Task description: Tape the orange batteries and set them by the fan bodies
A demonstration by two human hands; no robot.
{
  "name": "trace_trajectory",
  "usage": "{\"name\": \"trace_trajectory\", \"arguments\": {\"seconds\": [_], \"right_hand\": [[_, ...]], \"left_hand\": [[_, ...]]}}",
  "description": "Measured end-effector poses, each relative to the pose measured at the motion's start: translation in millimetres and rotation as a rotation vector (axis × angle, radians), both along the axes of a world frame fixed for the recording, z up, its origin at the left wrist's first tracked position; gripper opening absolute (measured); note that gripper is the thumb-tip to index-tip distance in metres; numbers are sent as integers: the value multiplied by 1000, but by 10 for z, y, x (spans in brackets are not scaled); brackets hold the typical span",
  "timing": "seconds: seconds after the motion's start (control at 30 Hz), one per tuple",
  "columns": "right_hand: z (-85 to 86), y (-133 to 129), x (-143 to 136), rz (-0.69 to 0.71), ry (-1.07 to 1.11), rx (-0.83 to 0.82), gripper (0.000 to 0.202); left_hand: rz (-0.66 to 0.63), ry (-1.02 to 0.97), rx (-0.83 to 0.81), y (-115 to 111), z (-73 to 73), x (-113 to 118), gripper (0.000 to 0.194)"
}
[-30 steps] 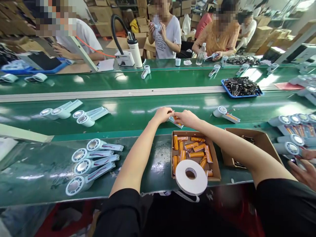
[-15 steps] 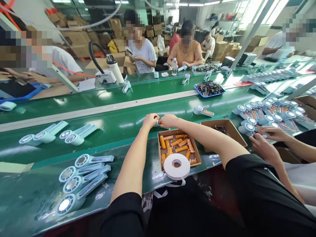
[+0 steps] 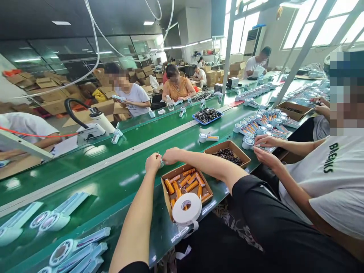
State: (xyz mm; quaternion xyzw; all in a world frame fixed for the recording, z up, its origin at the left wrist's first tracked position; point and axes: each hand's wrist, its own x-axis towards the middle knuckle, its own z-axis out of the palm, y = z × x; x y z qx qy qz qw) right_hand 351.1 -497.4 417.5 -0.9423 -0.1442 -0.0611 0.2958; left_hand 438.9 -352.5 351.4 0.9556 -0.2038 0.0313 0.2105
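Note:
Both my arms reach over the green conveyor. My left hand [image 3: 152, 163] is closed, its fingers pinched round something small that I cannot make out. Close on its right, my right hand [image 3: 171, 156] is closed too, and a bit of a pale blue part [image 3: 162, 163] shows between the two hands. Just below them, a cardboard box [image 3: 164, 191] holds several orange battery cells [image 3: 192, 186]. A roll of white tape [image 3: 192, 209] lies on the box's near edge, its loose end hanging down.
Pale blue fan units [image 3: 63, 252] lie at the left; more crowd the right [image 3: 252, 126]. A second box [image 3: 245, 161] and a blue tray [image 3: 209, 122] hold dark parts. A co-worker's hands [image 3: 264, 148] work at the right. Other people sit across the conveyor.
The view has turned right and up, so the scene sits further left and the person at the right shows more. My hands remain close together over the conveyor.

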Motion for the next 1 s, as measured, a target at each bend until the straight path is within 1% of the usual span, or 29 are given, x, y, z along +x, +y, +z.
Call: {"name": "trace_trajectory", "arguments": {"seconds": [0.03,0.07,0.1,0.13,0.17,0.2,0.23,0.27,0.33,0.37,0.4,0.47,0.53,0.6,0.63,0.67,0.73,0.77,0.8,0.83,0.87,0.93,0.97,1.0], "right_hand": [[51,-84,-93,11,-4,-8,5],[85,-177,-234,25,3,-31,13],[98,-274,-421,50,8,-52,19],[87,-374,-651,86,-2,-48,22],[51,-470,-912,130,-11,-35,23],[-11,-557,-1187,184,-48,1,24],[-95,-631,-1458,213,-86,56,25],[-197,-688,-1706,201,-106,122,26],[-422,-750,-2085,122,-125,275,25],[-529,-758,-2206,65,-127,345,24],[-619,-753,-2287,11,-125,404,23],[-729,-721,-2361,-75,-109,490,22],[-735,-670,-2388,-157,-81,598,23],[-674,-575,-2427,-198,16,749,28],[-642,-495,-2462,-176,110,832,32],[-623,-386,-2506,-114,240,904,40],[-644,-94,-2619,89,535,985,55],[-684,73,-2680,187,655,990,54],[-734,236,-2738,275,743,962,48],[-786,379,-2786,356,793,892,41],[-830,489,-2815,432,797,780,36],[-862,572,-2785,586,696,481,34],[-846,544,-2715,626,603,339,31],[-813,476,-2608,614,492,220,28]], "left_hand": [[8,-28,-14,27,43,-91,33],[-8,-62,-34,86,77,-224,36],[-71,-95,-58,176,98,-401,39],[-189,-115,-75,293,105,-622,42],[-351,-128,-86,427,101,-877,43],[-566,-114,-80,564,89,-1153,44],[-754,-75,-43,691,75,-1434,47],[-849,-63,2,794,62,-1699,48],[-885,-37,72,907,63,-2120,41],[-871,-25,98,923,78,-2259,41],[-863,-11,114,924,102,-2351,42],[-876,-3,118,924,158,-2436,51],[-844,-82,75,963,209,-2482,57],[-738,-244,-6,1045,243,-2556,54],[-665,-337,-51,1096,252,-2606,53],[-602,-419,-93,1150,255,-2656,53],[-533,-505,-147,1266,236,-2740,49],[-515,-512,-160,1332,211,-2766,47],[-495,-507,-171,1405,175,-2781,47],[-466,-499,-185,1487,128,-2787,48],[-422,-492,-205,1578,73,-2788,49],[-305,-496,-258,1764,-52,-2795,51],[-249,-500,-277,1847,-112,-2806,51],[-199,-504,-288,1914,-165,-2823,51]]}}
